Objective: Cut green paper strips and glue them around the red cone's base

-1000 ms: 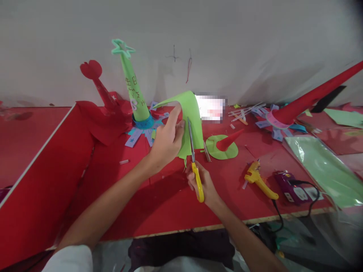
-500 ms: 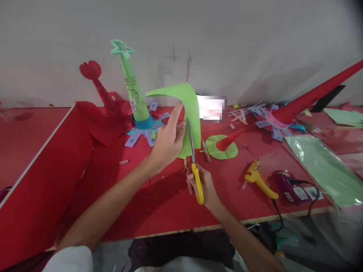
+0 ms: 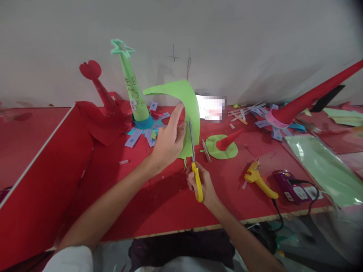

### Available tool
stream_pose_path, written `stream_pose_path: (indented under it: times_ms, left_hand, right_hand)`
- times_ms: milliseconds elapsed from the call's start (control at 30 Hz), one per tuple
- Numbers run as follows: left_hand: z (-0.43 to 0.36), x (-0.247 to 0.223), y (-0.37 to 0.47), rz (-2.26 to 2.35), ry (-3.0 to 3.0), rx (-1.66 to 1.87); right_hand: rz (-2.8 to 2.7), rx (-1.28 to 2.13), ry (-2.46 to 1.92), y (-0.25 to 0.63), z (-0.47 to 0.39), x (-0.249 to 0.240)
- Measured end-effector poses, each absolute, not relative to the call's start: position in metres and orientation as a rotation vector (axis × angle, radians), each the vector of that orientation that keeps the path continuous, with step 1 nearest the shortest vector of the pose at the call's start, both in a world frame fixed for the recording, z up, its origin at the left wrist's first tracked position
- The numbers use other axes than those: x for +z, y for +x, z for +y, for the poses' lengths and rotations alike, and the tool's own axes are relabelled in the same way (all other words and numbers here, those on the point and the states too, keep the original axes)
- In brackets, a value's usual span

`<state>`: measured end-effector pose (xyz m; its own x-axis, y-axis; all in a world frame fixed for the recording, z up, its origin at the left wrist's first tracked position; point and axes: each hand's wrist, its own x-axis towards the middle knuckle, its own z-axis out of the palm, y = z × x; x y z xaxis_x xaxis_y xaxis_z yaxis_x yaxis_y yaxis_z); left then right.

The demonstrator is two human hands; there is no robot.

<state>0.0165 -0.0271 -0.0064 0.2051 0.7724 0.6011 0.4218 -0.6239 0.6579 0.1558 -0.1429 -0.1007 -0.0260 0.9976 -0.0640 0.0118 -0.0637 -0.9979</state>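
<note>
Right hand (image 3: 207, 183) around yellow scissors (image 3: 194, 166)

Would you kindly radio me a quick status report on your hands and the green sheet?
Left hand holding green sheet. Right hand gripping yellow-handled scissors, blade across the sheet. Red cone on green disc right of the scissors, not touching.

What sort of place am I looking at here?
Probably a craft workspace: yellow-handled scissors are at a green sheet, a yellow glue gun lies on the red tabletop, and a decorated green cone topped with a star stands near the wall.
</note>
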Motion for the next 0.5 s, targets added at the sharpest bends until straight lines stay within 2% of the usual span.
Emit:
stream_pose_path:
  times_ms: [500]
  left_hand:
    - [-0.0315,-0.0128,0.0235,1.03,2.164,1.353]
  right_hand:
    - [-1.133,1.311,-1.224,0.1593,-0.1381,-0.0967]
